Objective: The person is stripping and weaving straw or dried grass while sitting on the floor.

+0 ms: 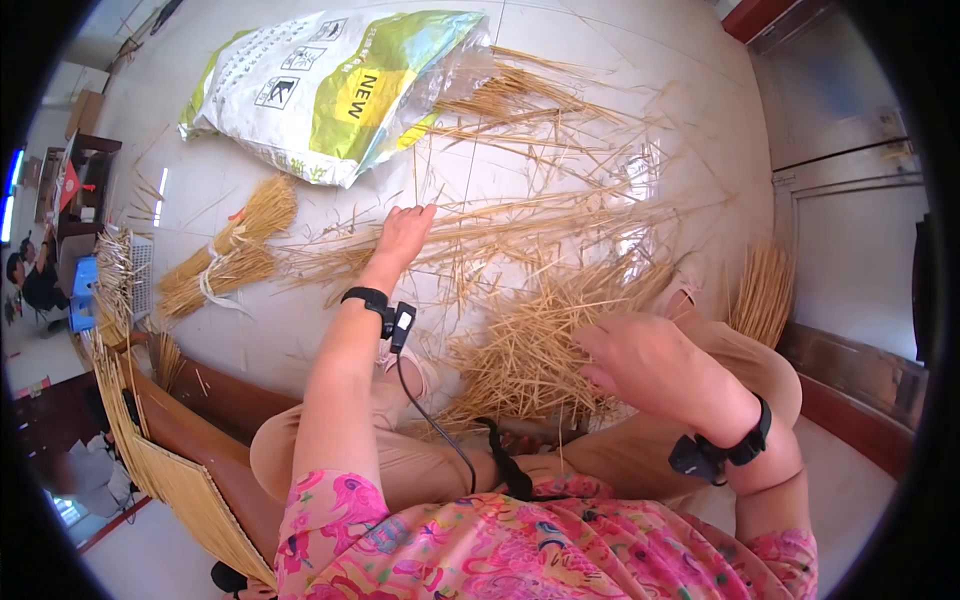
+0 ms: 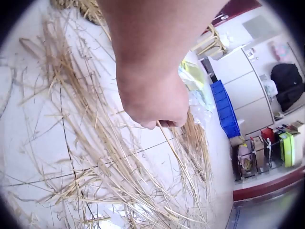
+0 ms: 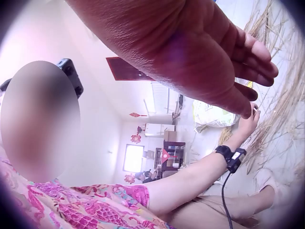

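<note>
My left hand is stretched forward over the loose straw on the floor. In the left wrist view, that hand has its fingers curled, and a thin straw stalk runs out from the fingertips. Long straw stalks lie spread beside and beyond it. Over the right edge of a heap of short, tangled straw hovers my right hand. Its fingers are loosely extended with nothing between them in the right wrist view, where the palm shows.
A white and green sack lies at the back, straw spilling from its mouth. Tied straw bundles lie at the left. Another bundle leans near a metal cabinet at the right. A woven straw panel stands front left.
</note>
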`<state>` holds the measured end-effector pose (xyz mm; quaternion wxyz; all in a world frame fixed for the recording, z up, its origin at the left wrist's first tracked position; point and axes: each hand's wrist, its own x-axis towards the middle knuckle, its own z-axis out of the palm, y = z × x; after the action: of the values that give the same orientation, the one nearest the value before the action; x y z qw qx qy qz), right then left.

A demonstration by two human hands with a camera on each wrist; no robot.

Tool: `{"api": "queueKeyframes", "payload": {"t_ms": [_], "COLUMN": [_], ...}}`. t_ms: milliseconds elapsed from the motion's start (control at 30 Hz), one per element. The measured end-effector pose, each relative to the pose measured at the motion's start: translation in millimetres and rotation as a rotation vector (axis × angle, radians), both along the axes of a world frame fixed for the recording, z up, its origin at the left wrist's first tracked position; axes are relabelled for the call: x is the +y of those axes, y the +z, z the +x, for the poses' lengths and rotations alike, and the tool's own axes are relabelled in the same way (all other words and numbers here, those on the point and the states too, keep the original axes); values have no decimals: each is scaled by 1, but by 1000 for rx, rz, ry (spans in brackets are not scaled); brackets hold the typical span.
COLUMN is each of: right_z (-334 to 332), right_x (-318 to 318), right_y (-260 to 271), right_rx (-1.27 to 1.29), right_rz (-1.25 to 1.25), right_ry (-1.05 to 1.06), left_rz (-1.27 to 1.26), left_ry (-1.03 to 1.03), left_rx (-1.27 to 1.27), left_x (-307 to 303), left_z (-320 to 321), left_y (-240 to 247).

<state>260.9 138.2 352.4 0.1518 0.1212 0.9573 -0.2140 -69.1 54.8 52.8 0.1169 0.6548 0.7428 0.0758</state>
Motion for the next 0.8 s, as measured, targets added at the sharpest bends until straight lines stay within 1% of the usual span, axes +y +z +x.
{"api": "queueKeyframes", "payload": {"t_ms": [133, 167, 267, 333, 433, 533, 633, 667, 800], "right_z": [9, 12, 9, 9, 10, 10, 10, 10, 6], "right_x": [-2, -2, 2, 7, 13, 20, 27, 28, 26], "right_y": [-20, -23, -19, -17, -20, -22, -24, -26, -29], "right_rx": [92, 104, -34, -56, -35, -5, 19, 28, 20], "right_rz": [72, 83, -52, -73, -51, -4, 13, 10, 15], "right_ry": [-12, -17, -105, -109, -108, -142, -172, -177, -191], "left_rz": [32, 70, 170, 206, 110, -54, 125, 188, 279], "left_ry": [-39, -57, -103, -138, -114, -68, -119, -96, -21], "left_rx": [-280, -253, -166, -116, -84, 73, 253, 313, 320], "left_x": [1, 2, 6, 9, 9, 10, 4, 3, -8], "left_z": [-3, -1, 1, 7, 15, 32, 52, 58, 58], "left_y": [46, 51, 62, 76, 106, 152, 192, 204, 229]}}
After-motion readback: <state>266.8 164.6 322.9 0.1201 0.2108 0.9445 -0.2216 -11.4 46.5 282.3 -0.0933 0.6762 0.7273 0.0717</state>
